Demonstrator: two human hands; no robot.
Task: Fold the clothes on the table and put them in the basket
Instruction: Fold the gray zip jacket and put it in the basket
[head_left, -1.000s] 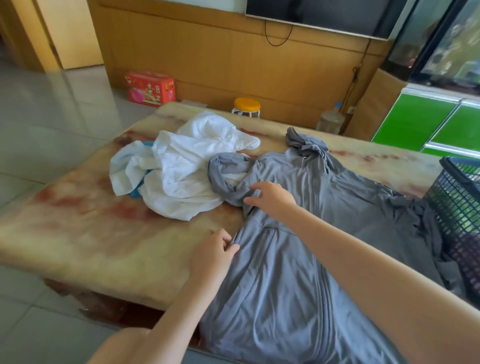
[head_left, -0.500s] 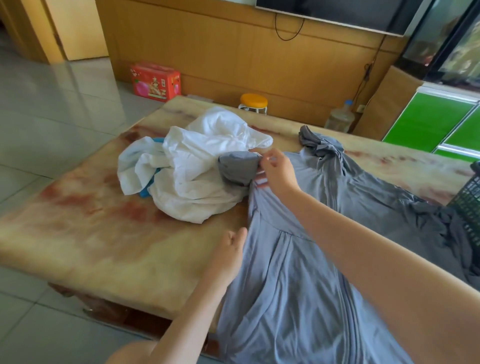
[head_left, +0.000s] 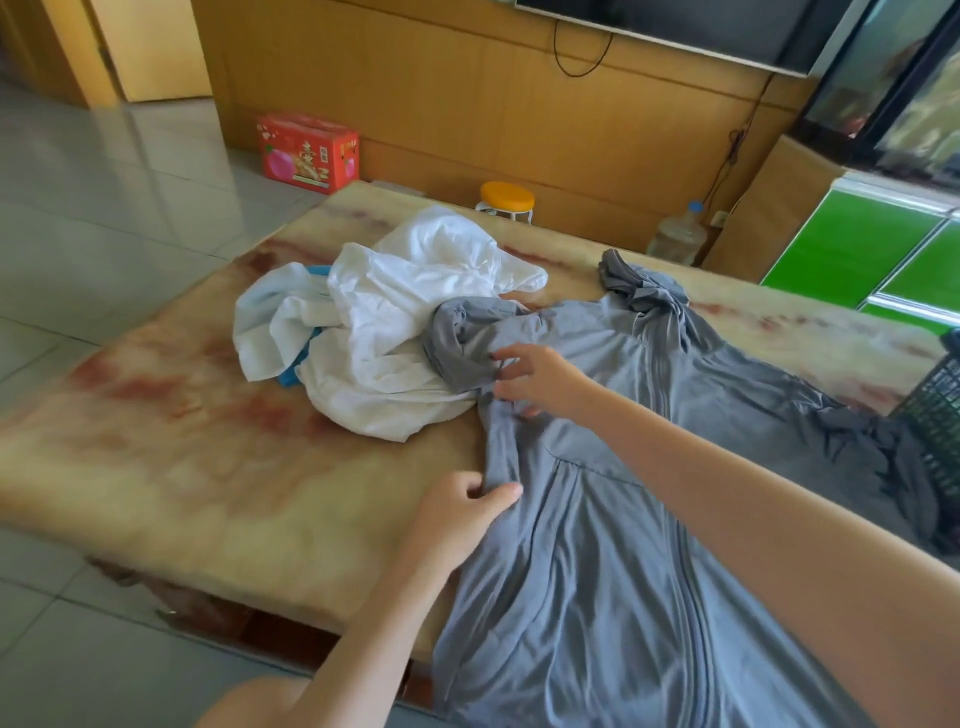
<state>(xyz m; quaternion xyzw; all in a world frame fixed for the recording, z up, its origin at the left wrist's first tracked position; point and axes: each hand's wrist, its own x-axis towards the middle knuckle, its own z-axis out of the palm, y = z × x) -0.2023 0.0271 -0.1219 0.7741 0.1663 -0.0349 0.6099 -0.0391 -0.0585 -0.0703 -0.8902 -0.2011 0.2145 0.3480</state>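
A white heap (head_left: 405, 332) crowds the grey garment (head_left: 597, 545)'s bunched sleeve on the table (head_left: 182, 467). The left hand (head_left: 457, 519) pinches the garment's edge; the right hand (head_left: 540, 379)'s half-spread fingers (head_left: 506, 358) touch the sleeve.

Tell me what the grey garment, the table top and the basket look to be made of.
The grey garment: thin, soft knit, slightly sheeny; it drapes in fine folds. Fibre unclear. The table top: polished stone, probably marble, or an imitation; cream with red veining and a gloss. The basket: likely dark moulded plastic, matt; an open grid of holes.
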